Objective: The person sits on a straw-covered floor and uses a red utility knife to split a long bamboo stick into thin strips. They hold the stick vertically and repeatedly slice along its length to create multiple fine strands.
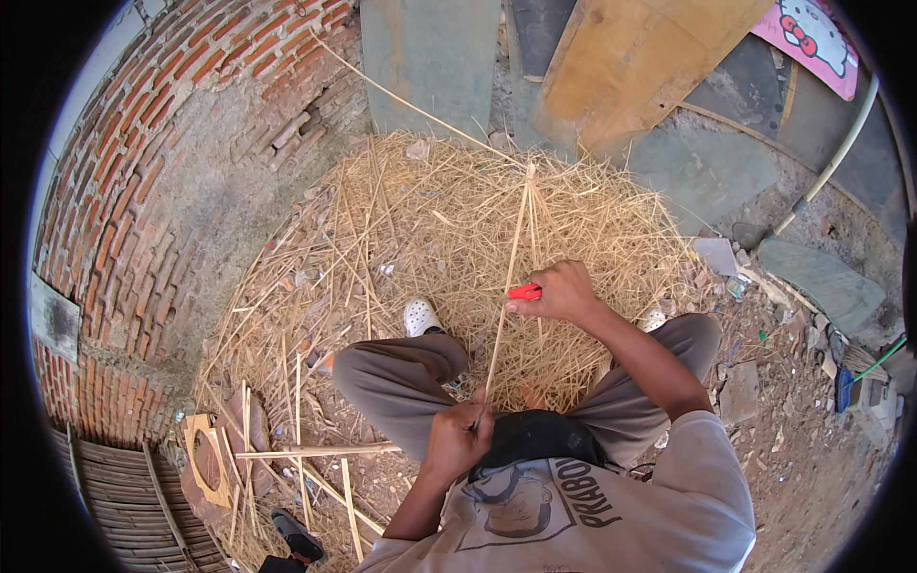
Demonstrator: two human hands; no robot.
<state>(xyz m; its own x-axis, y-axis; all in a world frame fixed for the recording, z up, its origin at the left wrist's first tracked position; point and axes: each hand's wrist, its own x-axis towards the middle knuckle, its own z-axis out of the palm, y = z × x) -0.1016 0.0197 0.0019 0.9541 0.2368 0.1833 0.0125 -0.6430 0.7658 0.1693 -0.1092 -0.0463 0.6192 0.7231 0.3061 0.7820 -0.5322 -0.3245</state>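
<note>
I sit with knees apart over a heap of pale shavings [420,215]. My left hand [460,437] is closed around the near end of a long thin bamboo strip [517,234], close to my lap. From there the strip runs away from me across the shavings to a far point where other strips meet. Farther along it, my right hand [562,291] grips a small red-handled tool [524,292] against the strip. Its blade, if it has one, is hidden.
A brick wall [153,181] rises on the left. Behind the heap lean grey sheets [430,67] and a brown board [635,72]. Cut strips [320,450] lie at lower left near another person's shoe [297,537]. A pale pipe [841,153] stands at right.
</note>
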